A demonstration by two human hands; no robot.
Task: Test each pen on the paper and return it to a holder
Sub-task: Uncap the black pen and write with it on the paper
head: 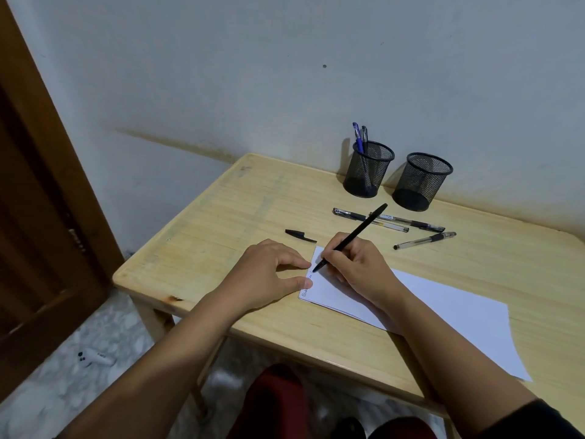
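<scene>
1. Two bare forearms, no watch, rings or bands on left hand (262, 277) or right hand (361, 267).
2. Dark sleeve (535, 419) on the right upper arm, ending above the elbow.
3. Dark red trousers (275, 403) over the knees.

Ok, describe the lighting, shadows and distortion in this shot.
Head view: dim, flat light; soft shadows fall left of the holders onto the wall; no glare on the paper; wide-angle bends the table edges and door frame; the pen stays sharp.

A brown wooden door (38, 217) stands at the left, and a small white gadget (95, 358) lies on the marbled floor (47, 384) beside it.
</scene>
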